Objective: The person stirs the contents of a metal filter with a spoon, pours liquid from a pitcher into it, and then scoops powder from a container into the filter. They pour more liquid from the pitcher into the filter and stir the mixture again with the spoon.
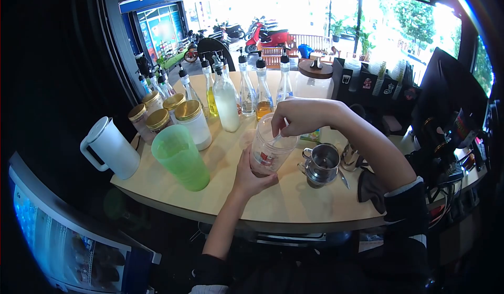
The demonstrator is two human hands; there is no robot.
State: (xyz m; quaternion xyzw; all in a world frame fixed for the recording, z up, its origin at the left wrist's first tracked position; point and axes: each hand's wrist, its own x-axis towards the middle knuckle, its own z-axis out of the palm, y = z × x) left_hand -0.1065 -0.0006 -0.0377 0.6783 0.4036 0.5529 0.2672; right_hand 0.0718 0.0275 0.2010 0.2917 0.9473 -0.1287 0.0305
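Note:
My left hand [249, 177] is wrapped round the lower side of a clear plastic cup [269, 155] with red print, tilted slightly above the counter. From the right, my right hand [303, 116] reaches over the cup's rim. Its closed fingers pinch a thin, pale utensil [276, 138] that points down into the cup; the lower end is too indistinct to make out. Just right of the cup stands a metal drip coffee filter [322, 164], with a metal spoon [344, 179] beside it.
A green translucent pitcher [181, 157] and a white jug [111, 149] stand to the left. Gold-lidded jars [193, 125] and several pump bottles [227, 105] line the back. A dark cloth [371, 190] lies right, near the counter's front edge [294, 226].

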